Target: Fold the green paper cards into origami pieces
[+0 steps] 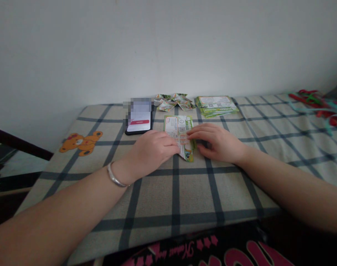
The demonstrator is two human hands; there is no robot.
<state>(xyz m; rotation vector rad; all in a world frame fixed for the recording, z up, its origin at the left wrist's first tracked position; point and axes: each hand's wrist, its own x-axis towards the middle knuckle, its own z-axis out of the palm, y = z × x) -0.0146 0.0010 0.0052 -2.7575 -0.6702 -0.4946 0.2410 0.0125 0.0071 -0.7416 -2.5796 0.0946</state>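
Observation:
A green and white printed paper leaflet lies on the checked cloth in the middle, its near end folded. My left hand presses on its left edge with the fingers together. My right hand rests on its right edge, fingers laid over the fold and thumb tucked below. A silver bangle circles my left wrist.
A phone with a lit screen lies left of the leaflet. Behind it are several small folded paper pieces and a stack of flat leaflets. Red and green strips lie at the far right. A bear print marks the cloth's left side.

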